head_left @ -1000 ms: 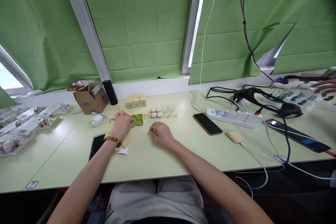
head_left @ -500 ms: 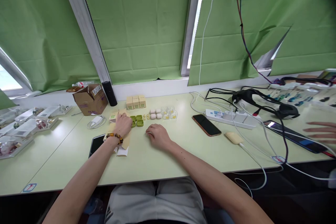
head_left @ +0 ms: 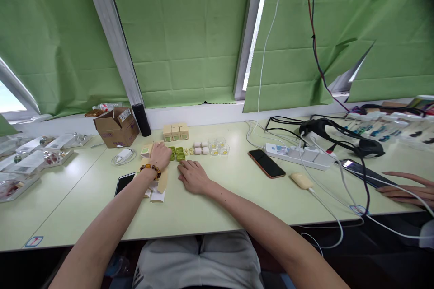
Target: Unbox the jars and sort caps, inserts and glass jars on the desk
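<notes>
The single view looks from the wearer's head, above the near edge of the pale cream, flat-topped bench point(head_left: 186, 216), facing forward and down. It takes in a wide span: light grey fabric trousers point(head_left: 166, 259) close below, the bare left hand point(head_left: 160, 156) and bare right hand point(head_left: 193, 177) farther out, and creased green cloth blinds point(head_left: 186, 31) across the top.

Pale table point(head_left: 210, 210) under green containers point(head_left: 180, 156), pinkish pieces point(head_left: 197, 151), clear cups point(head_left: 224, 150), beige boxes point(head_left: 175, 133), phones point(head_left: 266, 163), power strip point(head_left: 294, 156).
</notes>
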